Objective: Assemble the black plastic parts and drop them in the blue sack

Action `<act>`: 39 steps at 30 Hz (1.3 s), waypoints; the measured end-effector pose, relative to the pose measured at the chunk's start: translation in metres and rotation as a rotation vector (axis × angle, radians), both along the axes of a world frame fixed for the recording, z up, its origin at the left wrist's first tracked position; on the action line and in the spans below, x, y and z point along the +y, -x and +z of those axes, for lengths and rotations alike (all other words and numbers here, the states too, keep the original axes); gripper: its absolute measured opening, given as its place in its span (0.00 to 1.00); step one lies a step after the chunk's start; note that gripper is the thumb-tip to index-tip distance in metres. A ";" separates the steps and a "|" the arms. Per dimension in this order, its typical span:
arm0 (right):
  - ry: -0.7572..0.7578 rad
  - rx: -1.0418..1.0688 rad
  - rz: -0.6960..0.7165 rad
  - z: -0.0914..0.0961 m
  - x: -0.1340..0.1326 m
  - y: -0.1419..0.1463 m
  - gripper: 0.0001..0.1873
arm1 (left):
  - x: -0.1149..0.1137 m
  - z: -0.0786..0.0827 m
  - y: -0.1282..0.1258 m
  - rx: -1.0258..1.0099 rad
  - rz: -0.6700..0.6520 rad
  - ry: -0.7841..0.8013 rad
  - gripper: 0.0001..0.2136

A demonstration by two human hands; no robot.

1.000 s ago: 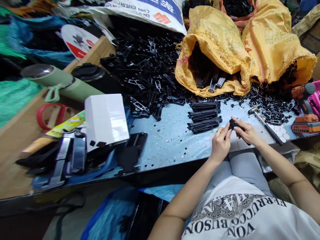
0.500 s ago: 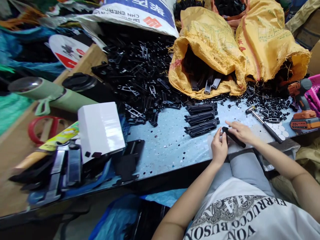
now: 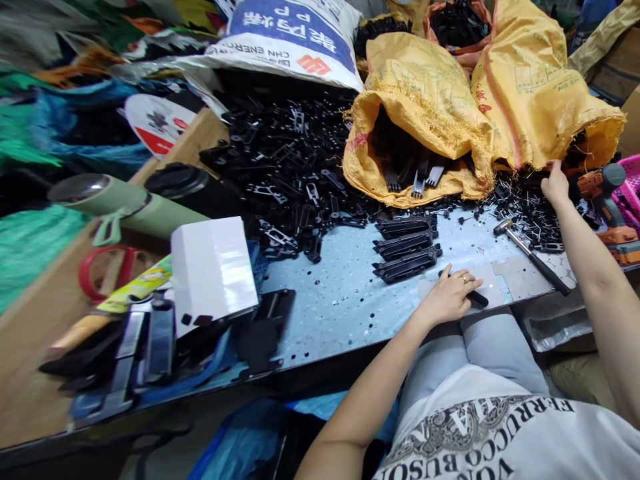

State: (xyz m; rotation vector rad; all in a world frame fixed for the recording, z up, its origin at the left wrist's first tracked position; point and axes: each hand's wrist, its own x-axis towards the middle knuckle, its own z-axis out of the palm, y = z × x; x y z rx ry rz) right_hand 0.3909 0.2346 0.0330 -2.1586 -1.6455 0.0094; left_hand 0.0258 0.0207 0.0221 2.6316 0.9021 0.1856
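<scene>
My left hand, a ring on one finger, rests at the front of the bench with its fingers curled over a long black plastic part. The part's right end sticks out from under the hand. My right hand is at the mouth of the right yellow sack, above a heap of small black and metal pieces; its fingertips are partly hidden there. Left of my left hand, several long black assembled parts lie in a neat row. A hammer lies between my hands.
An orange cordless drill stands at the right by a pink basket. Another yellow sack lies open behind the row. Black parts are piled at the back. A white box, scissors and a green bottle are at the left.
My right hand has left the black part and moved right and back to the sack's mouth. My left hand has turned palm down over the part, which sits lower. The view has shifted slightly.
</scene>
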 end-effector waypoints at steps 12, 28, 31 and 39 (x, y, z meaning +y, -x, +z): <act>0.058 -0.593 0.264 0.053 -0.088 0.055 0.19 | -0.014 -0.008 0.016 0.185 0.239 -0.171 0.16; 0.427 -0.360 1.005 -0.008 -0.243 0.141 0.20 | -0.009 0.004 -0.003 0.062 0.221 0.103 0.28; 0.357 -0.405 0.967 0.000 -0.247 0.147 0.21 | -0.012 -0.002 0.000 0.026 0.244 0.067 0.30; 0.310 -0.483 0.969 0.029 -0.254 0.160 0.18 | -0.016 -0.018 0.012 -0.202 0.211 -0.080 0.25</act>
